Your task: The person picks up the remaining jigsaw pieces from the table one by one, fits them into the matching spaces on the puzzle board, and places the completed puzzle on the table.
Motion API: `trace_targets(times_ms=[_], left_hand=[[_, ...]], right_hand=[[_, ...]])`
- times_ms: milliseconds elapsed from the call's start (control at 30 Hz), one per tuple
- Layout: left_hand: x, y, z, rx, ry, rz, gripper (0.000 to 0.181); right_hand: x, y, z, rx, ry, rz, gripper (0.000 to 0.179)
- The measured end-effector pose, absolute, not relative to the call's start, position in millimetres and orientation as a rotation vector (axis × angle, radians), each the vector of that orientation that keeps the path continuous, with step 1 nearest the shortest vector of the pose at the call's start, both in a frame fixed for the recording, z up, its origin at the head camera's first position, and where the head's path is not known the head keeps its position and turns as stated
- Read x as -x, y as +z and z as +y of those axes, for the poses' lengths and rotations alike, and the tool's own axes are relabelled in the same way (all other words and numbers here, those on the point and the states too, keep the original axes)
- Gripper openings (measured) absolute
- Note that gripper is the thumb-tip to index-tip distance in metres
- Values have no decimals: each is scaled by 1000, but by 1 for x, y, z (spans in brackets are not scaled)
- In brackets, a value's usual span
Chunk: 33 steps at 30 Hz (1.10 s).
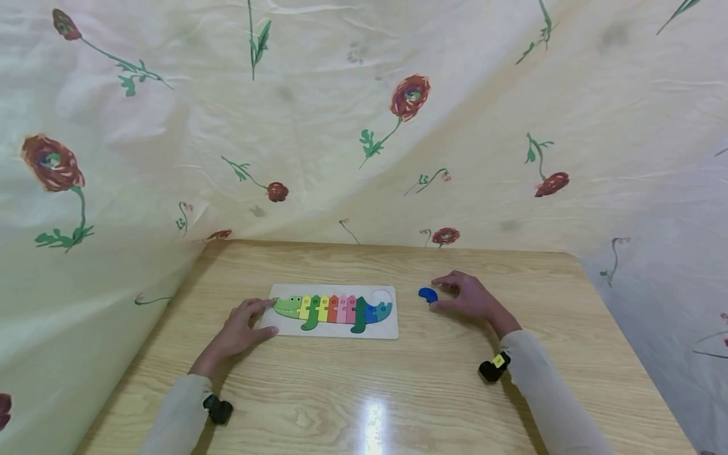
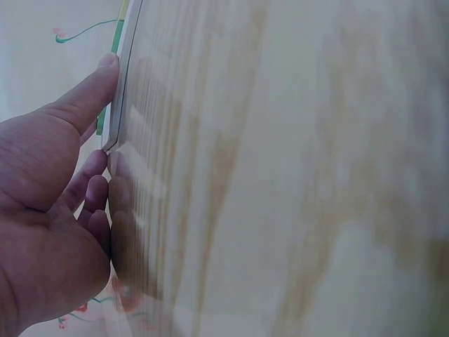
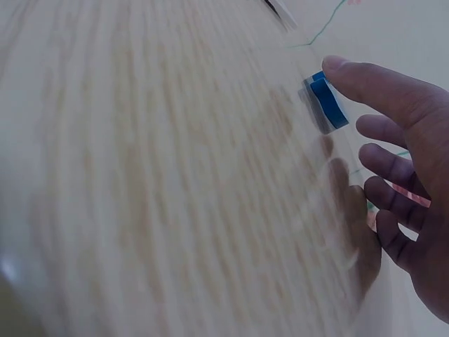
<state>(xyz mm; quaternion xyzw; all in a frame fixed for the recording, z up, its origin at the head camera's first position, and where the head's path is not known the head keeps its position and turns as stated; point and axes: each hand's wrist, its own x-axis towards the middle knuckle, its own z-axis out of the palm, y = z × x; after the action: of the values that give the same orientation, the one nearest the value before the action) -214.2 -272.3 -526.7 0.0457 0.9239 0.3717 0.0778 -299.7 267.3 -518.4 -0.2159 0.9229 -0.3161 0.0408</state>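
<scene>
A pale wooden puzzle board point(image 1: 335, 331) lies on the table with a colourful crocodile puzzle point(image 1: 332, 309) in it. A round bare outline shows by the tail at its upper right. My left hand point(image 1: 243, 330) rests at the board's left end, thumb by the lower corner and forefinger by the crocodile's snout; the left wrist view shows its thumb touching the board edge. Right of the board lies a curved blue puzzle piece point(image 1: 425, 293) on the tabletop. My right hand point(image 1: 467, 296) stands beside it, thumb close to the piece and fingers spread, gripping nothing.
The light wood table point(image 1: 318, 392) reflects a bright glare near its front. A cream curtain point(image 1: 330, 126) with red flowers hangs behind the table and along both sides. Each wrist carries a small black camera point(image 1: 218, 409).
</scene>
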Motion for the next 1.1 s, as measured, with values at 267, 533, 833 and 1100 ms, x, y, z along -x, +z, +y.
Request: trace_targets(times_ms=[267, 533, 833, 1100], left_hand=[[214, -527, -273, -154, 1127, 2768, 70], [214, -526, -273, -163, 1131, 2776, 71], [214, -526, -273, -153, 1120, 2782, 70], [214, -525, -273, -153, 1125, 2773, 70]], right_hand=[[301, -523, 265, 659, -968, 2809, 55], [301, -522, 263, 662, -957, 2805, 51], [302, -522, 262, 658, -943, 2803, 44], [300, -520, 264, 685, -924, 2810, 42]])
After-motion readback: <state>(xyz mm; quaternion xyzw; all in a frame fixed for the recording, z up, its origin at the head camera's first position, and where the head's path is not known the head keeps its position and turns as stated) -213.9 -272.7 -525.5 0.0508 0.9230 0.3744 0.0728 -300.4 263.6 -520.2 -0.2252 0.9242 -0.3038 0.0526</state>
